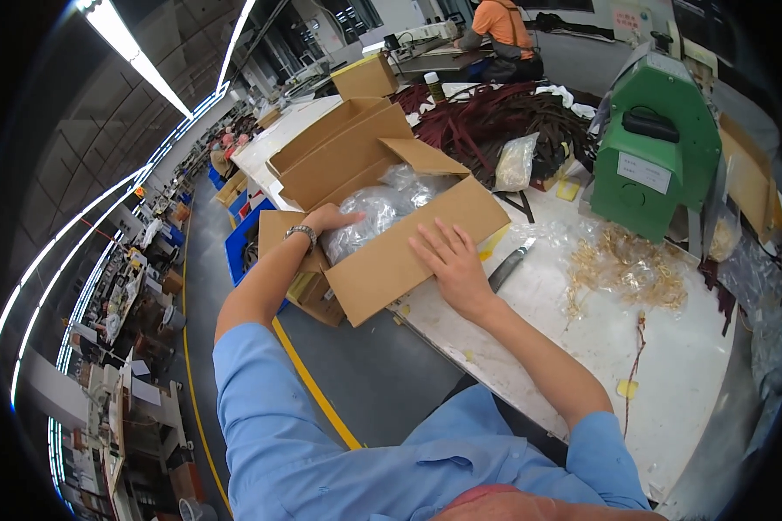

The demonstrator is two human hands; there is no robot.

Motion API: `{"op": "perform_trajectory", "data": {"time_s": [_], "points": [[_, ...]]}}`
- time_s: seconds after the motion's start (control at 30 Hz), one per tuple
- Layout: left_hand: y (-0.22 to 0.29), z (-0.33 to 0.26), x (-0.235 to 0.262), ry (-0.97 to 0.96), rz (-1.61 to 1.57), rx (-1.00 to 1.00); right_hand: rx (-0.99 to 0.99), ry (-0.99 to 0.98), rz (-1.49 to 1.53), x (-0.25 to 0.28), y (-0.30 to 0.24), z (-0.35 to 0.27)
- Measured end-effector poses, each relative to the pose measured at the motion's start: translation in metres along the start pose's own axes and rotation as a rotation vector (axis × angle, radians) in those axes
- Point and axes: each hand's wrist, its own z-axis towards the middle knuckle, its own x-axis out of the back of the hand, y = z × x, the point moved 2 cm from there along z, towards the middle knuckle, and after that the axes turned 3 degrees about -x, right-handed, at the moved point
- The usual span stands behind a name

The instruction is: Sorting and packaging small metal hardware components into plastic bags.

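Note:
An open cardboard box [375, 276] stands at the table's left edge with its flaps folded outward. Clear plastic bags [369, 213] fill it; what they contain is hard to make out. My left hand [332, 219] reaches over the box's left side, fingers extended against the plastic, with a bracelet on the wrist. Flat on the near flap lies my right hand [453, 267], its fingers spread and gripping nothing. Beside that hand, partly covered by it, a knife [510, 264] with a dark handle rests on the white table [530, 334].
A green machine [647, 143] stands at the right, near a tangle of gold-coloured strings [626, 269]. Dark red and brown straps [495, 122] are heaped behind the box. Blue bins [237, 252] sit left of the table. A person in orange [501, 35] works farther back.

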Motion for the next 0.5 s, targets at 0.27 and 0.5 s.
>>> {"op": "perform_trajectory", "data": {"time_s": [0.27,0.5], "points": [[0.020,-0.034,0.003,0.268,0.017,-0.164,0.010,-0.007,0.033,0.008,0.005,0.007],[0.069,-0.098,0.043,0.836,0.267,-0.311,0.010,-0.064,0.082,0.016,0.009,0.007]]}}
